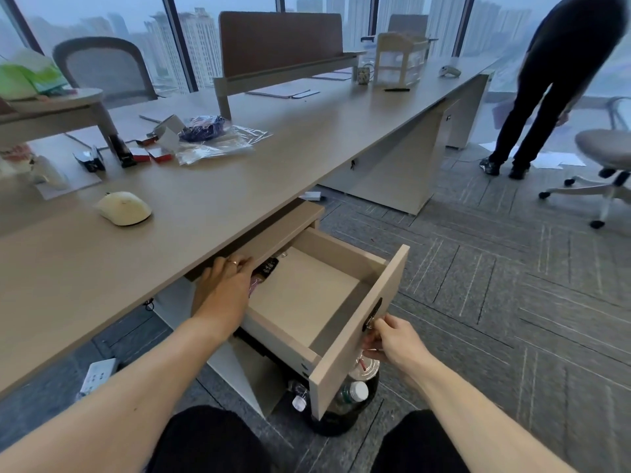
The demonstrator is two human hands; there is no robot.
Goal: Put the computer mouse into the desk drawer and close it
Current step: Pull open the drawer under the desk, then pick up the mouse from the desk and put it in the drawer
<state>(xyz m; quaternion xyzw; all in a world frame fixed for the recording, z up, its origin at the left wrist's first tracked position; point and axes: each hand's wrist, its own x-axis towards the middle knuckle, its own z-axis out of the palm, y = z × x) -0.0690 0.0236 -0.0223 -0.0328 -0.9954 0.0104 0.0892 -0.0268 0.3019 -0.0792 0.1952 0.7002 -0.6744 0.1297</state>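
**Drawer stands open, mouse still on the desk**

At the left of the frame, the computer mouse (123,208) lies on the desk (211,206), well apart from both hands and a little back from the desk's front edge. It is a pale cream, rounded shell with a low humped back and what looks like a small wheel slot near its far end; no cable shows. It is untouched, so the placing step has not begun.

Toward the centre, the left hand (225,279) reaches under the desk edge, fingers curled loosely against the underside lip at the drawer's inner left corner. It grips nothing I can make out; it seems to brace there, probably to steady the body or guide the drawer along its run.

Next comes the desk drawer (307,295), pulled far out, its floor mostly bare, with a few small dark items tucked at the back left. That leaves plenty of room for the mouse.

At the lower right of centre, the right hand (392,339) pinches the lock or key on the drawer front (362,336), thumb and fingers closed on it, apparently using it as the pull. Bottles (355,392) sit in a bin below.
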